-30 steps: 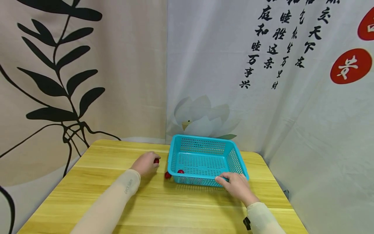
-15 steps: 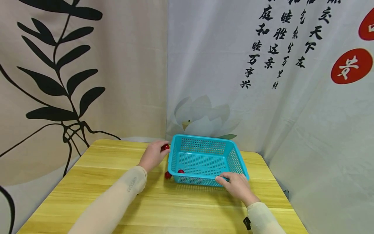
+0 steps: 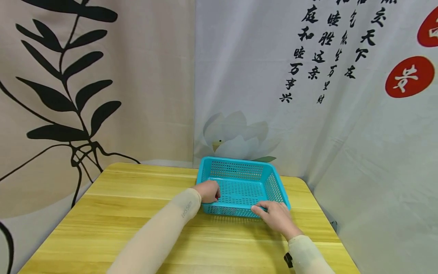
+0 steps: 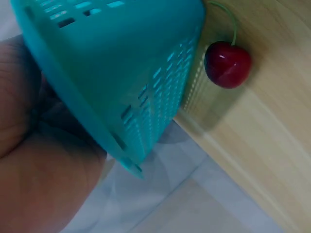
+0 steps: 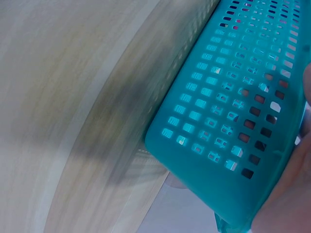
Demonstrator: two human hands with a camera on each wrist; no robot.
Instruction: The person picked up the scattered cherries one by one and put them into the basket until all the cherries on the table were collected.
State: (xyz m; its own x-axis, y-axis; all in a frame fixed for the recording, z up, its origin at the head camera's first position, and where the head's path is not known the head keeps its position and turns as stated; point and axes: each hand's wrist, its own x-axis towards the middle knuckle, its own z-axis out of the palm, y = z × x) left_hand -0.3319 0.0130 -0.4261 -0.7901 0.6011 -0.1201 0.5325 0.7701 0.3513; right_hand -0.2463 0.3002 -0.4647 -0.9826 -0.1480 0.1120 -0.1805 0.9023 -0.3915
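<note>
A turquoise perforated plastic basket (image 3: 239,211) stands at the back of the table. My left hand (image 3: 207,191) reaches over its left rim with the fingers pointing down inside; their tips and anything in them are hidden. My right hand (image 3: 276,217) grips the near rim close to the right corner, thumb outside, as the right wrist view also shows beside the basket wall (image 5: 189,167). In the left wrist view a dark red cherry (image 4: 227,64) with a green stem lies on the table, just outside the basket. My left arm hides that cherry in the head view.
The yellow wood-grain table (image 3: 137,213) extends left and in front of the basket. Behind it hangs a pale curtain (image 3: 161,95) with a printed black plant and writing. The table's edge (image 4: 233,179) runs near the cherry in the left wrist view.
My left hand picked a cherry up from the table left of the basket, carried it right and now dips inside the basket. The right hand and basket have stayed in place.
</note>
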